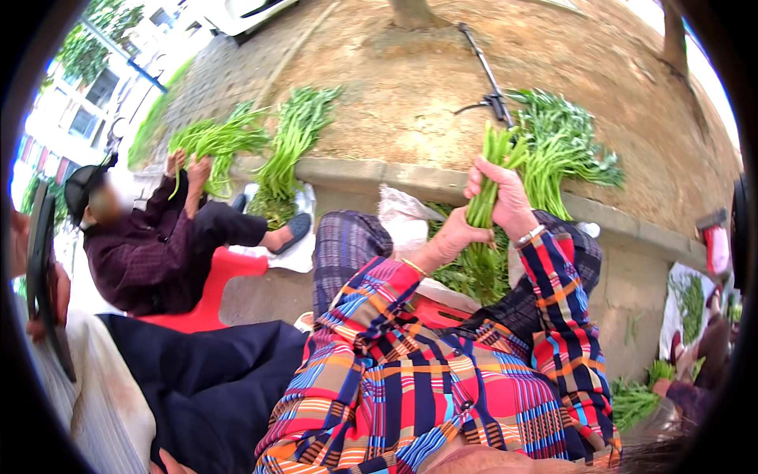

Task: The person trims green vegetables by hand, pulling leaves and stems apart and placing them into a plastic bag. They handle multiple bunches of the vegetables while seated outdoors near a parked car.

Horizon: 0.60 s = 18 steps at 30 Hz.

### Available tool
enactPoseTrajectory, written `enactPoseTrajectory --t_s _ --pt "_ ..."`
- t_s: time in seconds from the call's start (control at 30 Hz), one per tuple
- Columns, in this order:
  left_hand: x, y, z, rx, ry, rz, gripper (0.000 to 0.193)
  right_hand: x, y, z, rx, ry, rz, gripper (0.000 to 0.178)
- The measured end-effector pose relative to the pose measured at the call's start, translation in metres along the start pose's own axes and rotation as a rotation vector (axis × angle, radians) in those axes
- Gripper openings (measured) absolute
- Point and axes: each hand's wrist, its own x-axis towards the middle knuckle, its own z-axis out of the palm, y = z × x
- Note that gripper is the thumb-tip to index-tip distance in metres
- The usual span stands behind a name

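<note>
Both the left grip (pixel 455 235) and right grip (pixel 509 196) are wrapped round a bunch of green stalks (pixel 483 203), held up above loose leaves (pixel 480 270). Looks like gathering and evening; the next move probably calls for a snug, level hold.

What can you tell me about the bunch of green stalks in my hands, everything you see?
The bunch is made of slim, fresh-looking, light green plant stalks lying roughly side by side. It runs up the picture, leaning slightly right at the top, where the ends look leafless and a little uneven. Your right hand clasps its middle and your left hand grips it lower. Its bottom is hard to tell from the greens below.
</note>
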Motion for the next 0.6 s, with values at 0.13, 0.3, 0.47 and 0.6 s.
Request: enactPoseTrajectory --t_s 0.13,0.3,0.47,0.6 --pt "0.003 0.001 0.001 0.042 -0.029 -0.021 0.014 -0.001 0.000 -0.010 -0.016 0.009 -0.042 0.011" --pt "0.003 0.006 -0.008 0.206 -0.062 -0.051 0.041 -0.003 0.002 -0.009 -0.065 0.003 -0.114 0.011" --pt "0.008 0.052 -0.037 0.378 0.010 0.066 0.066 -0.007 -0.001 -0.001 -0.167 0.043 -0.236 0.012" --pt "0.015 0.091 -0.025 0.513 0.128 0.305 0.052 -0.006 0.003 -0.001 -0.268 0.102 -0.256 0.013"
